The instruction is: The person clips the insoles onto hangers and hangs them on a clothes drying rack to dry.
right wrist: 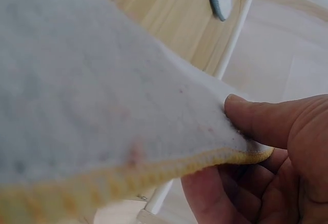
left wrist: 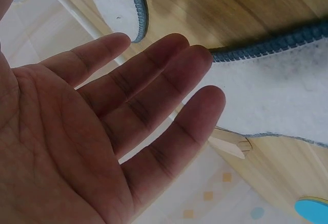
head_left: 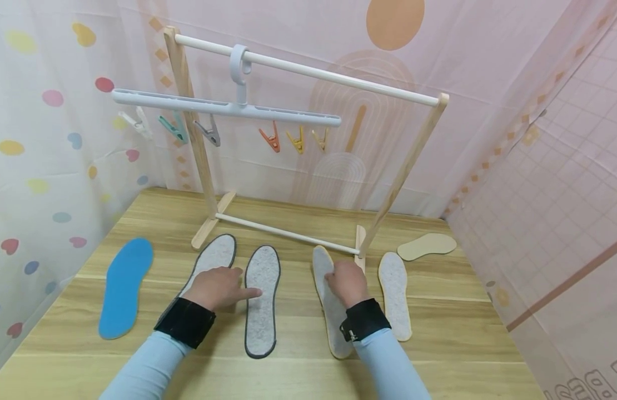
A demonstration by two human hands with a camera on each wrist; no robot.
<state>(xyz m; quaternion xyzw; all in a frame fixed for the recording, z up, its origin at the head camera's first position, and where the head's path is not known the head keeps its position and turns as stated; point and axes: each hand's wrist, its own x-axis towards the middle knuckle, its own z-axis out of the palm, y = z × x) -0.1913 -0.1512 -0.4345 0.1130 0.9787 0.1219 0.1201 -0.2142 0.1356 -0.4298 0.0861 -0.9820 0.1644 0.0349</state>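
My right hand [head_left: 347,283] pinches a grey felt insole [head_left: 333,311] with yellow stitched edging, thumb on the upper face and fingers beneath, as the right wrist view shows. That insole is tilted, its yellow edge [right wrist: 169,172] toward the wrist camera. My left hand [head_left: 220,288] reaches over a dark-edged grey insole [head_left: 219,250], covering its middle. Its fingers [left wrist: 200,114] are extended with nothing held in the palm. In the head view the left thumb overlaps a second dark-edged insole [head_left: 261,328], which lies flat on the wooden table.
Another yellow-edged insole [head_left: 396,294] and a beige one [head_left: 427,246] lie at right, a blue insole [head_left: 124,289] at left. Behind stands a wooden rack [head_left: 408,166] with a low white bar [head_left: 288,233]. From its top bar hangs a pale-blue hanger [head_left: 188,103] with several coloured clips [head_left: 270,139].
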